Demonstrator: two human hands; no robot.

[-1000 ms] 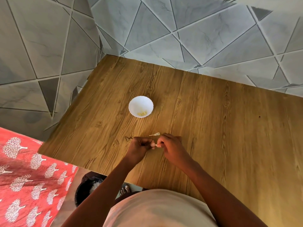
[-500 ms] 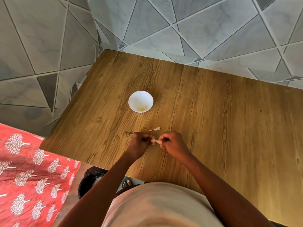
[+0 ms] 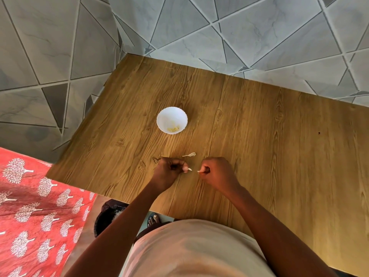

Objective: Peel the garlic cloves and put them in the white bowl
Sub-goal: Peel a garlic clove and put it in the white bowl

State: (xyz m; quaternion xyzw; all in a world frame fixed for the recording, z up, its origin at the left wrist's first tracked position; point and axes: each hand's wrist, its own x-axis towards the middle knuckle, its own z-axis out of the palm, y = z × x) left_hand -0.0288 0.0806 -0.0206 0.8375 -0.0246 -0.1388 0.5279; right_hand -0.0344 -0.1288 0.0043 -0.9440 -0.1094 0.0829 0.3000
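A garlic clove (image 3: 186, 169) is pinched in the curled fingers of the left hand (image 3: 169, 171), just above the table (image 3: 259, 136); a scrap of skin (image 3: 199, 171) is pinched by the right hand (image 3: 216, 172), a small gap apart. The skin is best drawn off lengthwise, from the tip, while the clove is gripped firmly near its base. A loose peel (image 3: 189, 155) lies just beyond the hands. The bowl (image 3: 162, 116), farther back, already holds a few peeled cloves (image 3: 173, 128); the bared clove is judged to belong there next.
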